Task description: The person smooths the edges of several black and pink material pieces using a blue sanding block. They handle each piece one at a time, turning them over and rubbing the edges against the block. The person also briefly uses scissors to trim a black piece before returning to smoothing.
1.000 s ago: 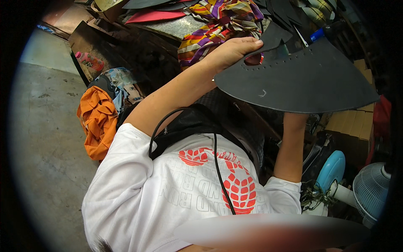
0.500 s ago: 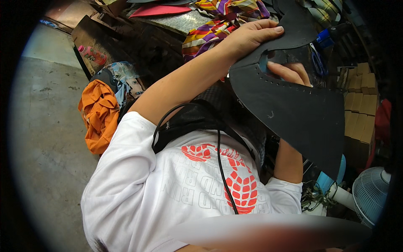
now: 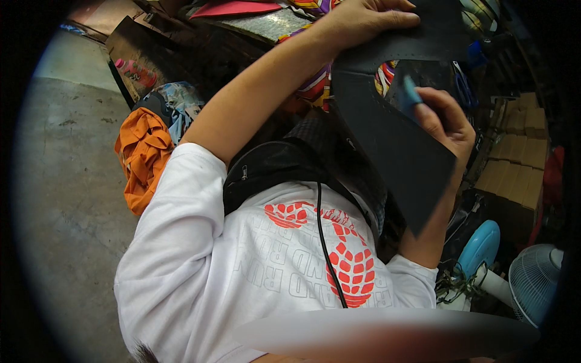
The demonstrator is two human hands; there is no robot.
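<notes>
A flat black leather-like piece (image 3: 396, 136) with a curved cut-out hangs in front of me, its lower end narrowing to a corner. At its upper part my left hand (image 3: 387, 17) grips it, thumb on the facing side and fingers along the top. Beside the cut-out, my right hand (image 3: 445, 118) is closed, fingers curled, around a small blue thing (image 3: 411, 91) whose exact kind I cannot make out. The right forearm passes partly behind the black piece. A striped, many-coloured cloth (image 3: 385, 78) shows through the cut-out.
Stacked tan boxes (image 3: 511, 148) stand at the right, above a white fan (image 3: 535, 281) and a round blue thing (image 3: 481, 248). Blue-handled scissors (image 3: 465, 88) lie beyond my right hand. To the left are an orange cloth (image 3: 142, 154) and a pink-capped bottle (image 3: 136, 74). A red sheet (image 3: 236, 7) lies at the back.
My right hand has come out from behind the black piece into fuller view with the small blue thing. The black piece has shifted and turned, and my left hand has moved slightly up.
</notes>
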